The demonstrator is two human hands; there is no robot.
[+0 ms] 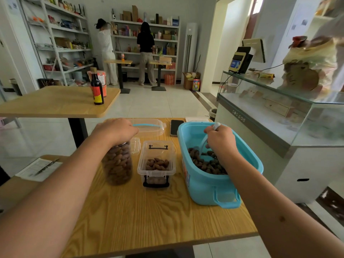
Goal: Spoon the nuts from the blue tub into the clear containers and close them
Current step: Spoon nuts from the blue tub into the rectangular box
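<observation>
At frame centre, our left hand (119,130) grips the full jar (117,162) top; our right hand (220,139) holds a spoon (216,126) inside the blue tub (210,190).

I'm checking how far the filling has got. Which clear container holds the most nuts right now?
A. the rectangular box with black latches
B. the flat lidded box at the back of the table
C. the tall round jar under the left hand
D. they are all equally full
C: the tall round jar under the left hand is full nearly to the top, while the rectangular box holds only a shallow layer.
</observation>
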